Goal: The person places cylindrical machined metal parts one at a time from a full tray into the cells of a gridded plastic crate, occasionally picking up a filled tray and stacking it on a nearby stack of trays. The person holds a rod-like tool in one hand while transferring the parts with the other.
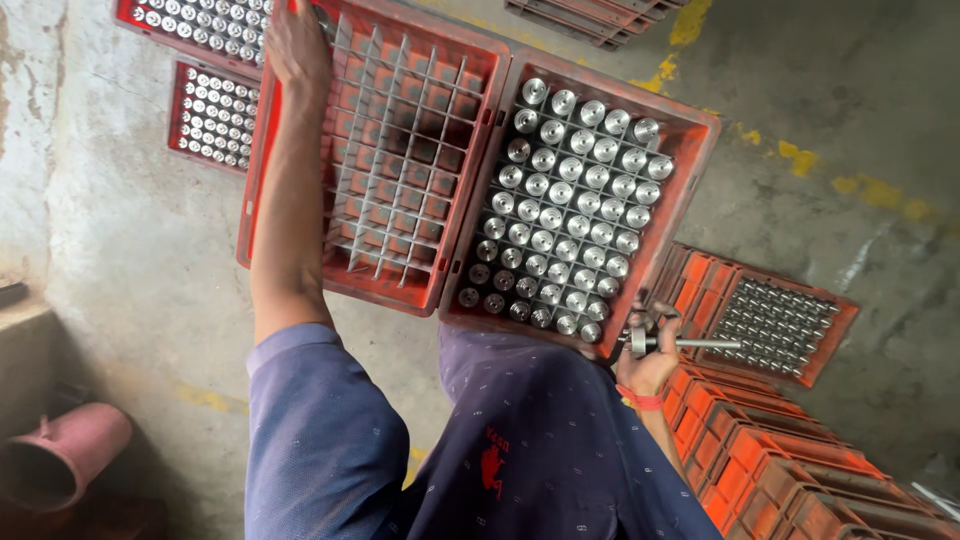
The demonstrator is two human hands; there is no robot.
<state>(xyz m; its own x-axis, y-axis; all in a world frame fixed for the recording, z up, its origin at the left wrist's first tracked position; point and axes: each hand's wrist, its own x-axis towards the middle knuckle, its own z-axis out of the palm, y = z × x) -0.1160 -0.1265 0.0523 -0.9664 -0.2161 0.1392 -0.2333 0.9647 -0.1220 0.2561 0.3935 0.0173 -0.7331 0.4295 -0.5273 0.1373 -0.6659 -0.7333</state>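
My left hand [296,42] reaches out and grips the far rim of a red crate [268,190], which holds only a grey divider grid. Pressed against its right side is a second red crate [690,190], its cells filled with several shiny upright metal cylinders [565,205]. My right hand [652,352], with a red band at the wrist, is by the near right corner of the full crate. It is closed on a metal shaft with a disc head [690,344] that points right.
Two more red crates of metal parts [212,118] lie at the upper left, and another one [775,322] lies at the right. Orange crates [790,470] are stacked at the lower right. A pink pipe [62,455] lies at the lower left. The concrete floor has yellow marks [800,158].
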